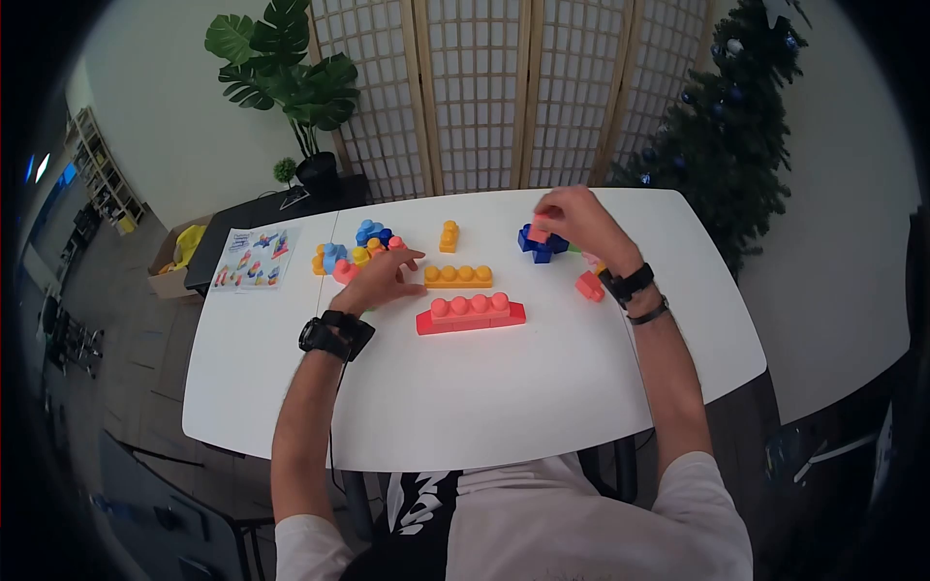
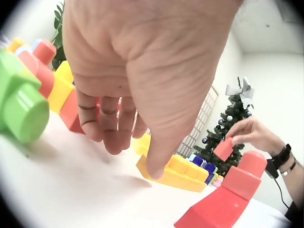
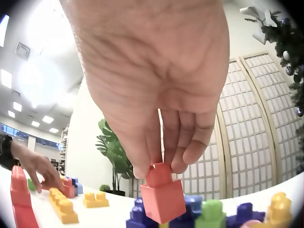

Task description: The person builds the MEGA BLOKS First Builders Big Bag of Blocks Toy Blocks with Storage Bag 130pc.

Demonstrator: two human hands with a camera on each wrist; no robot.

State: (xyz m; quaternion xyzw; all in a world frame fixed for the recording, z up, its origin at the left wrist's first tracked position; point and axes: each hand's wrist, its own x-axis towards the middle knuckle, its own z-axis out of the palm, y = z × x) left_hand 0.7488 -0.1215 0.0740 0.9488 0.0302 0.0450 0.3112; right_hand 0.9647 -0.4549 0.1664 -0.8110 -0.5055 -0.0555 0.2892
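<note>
My right hand point(image 1: 586, 223) pinches a small coral toy block point(image 3: 164, 205) by its stud, above the dark blue blocks point(image 1: 542, 254) at the back right. The left hand point(image 1: 380, 278) holds nothing, its fingers loosely bent. In the left wrist view its thumb overlaps the left end of a long yellow block point(image 2: 183, 175) with a row of studs. Closer to me lies a coral studded block point(image 1: 471, 309) joined on a longer red base point(image 1: 472, 326) with sloped ends. Just left of the left hand stand mixed blocks, a green block point(image 2: 23, 102) among them.
A small yellow block point(image 1: 449, 236) stands behind the long one. Several blue, yellow and red blocks point(image 1: 371, 232) crowd the back left, beside a printed instruction sheet point(image 1: 256, 259). A loose coral block point(image 1: 589, 286) lies by the right wrist, all on the white table point(image 1: 504, 407).
</note>
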